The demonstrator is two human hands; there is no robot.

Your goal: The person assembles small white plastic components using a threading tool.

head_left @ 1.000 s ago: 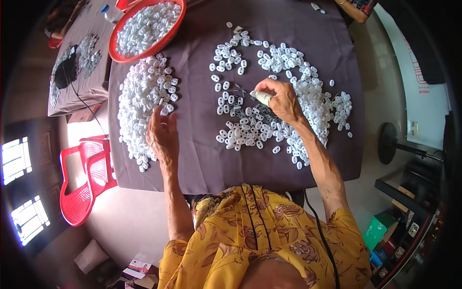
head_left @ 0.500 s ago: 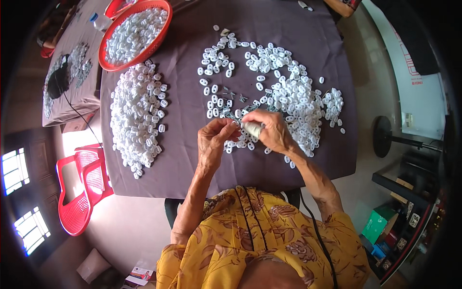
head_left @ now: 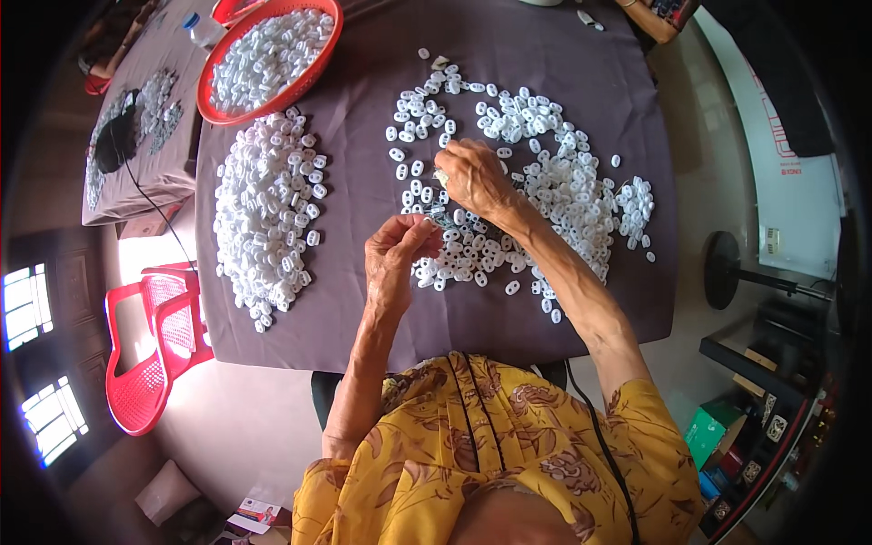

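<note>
My left hand (head_left: 392,254) is closed in a pinch over the near side of the loose pieces. A small white piece (head_left: 428,219) shows at its fingertips, partly hidden by them. Farther forward and to the right, my right hand (head_left: 477,177) reaches over the pieces with its fingers bent together. A pale, wrapped-looking thing (head_left: 441,178) shows at those fingers; its kind is hidden. Around both hands lie many white oval plastic pieces with two dark holes or slots, heaped in a pile (head_left: 572,200) on the right. Small grey metal pins (head_left: 442,218) lie between my hands, partly covered.
A long heap of white pieces (head_left: 263,218) lies left on the brown tablecloth (head_left: 363,309). Beyond it stands a red basket (head_left: 207,95) full of them, beside a bottle (head_left: 202,30). Another person's arm (head_left: 649,20) is at the far right. A red chair (head_left: 136,391) stands left.
My right hand has moved forward and left, away from my left hand. My left hand stays pinched in nearly the same place. The view has shifted slightly.
</note>
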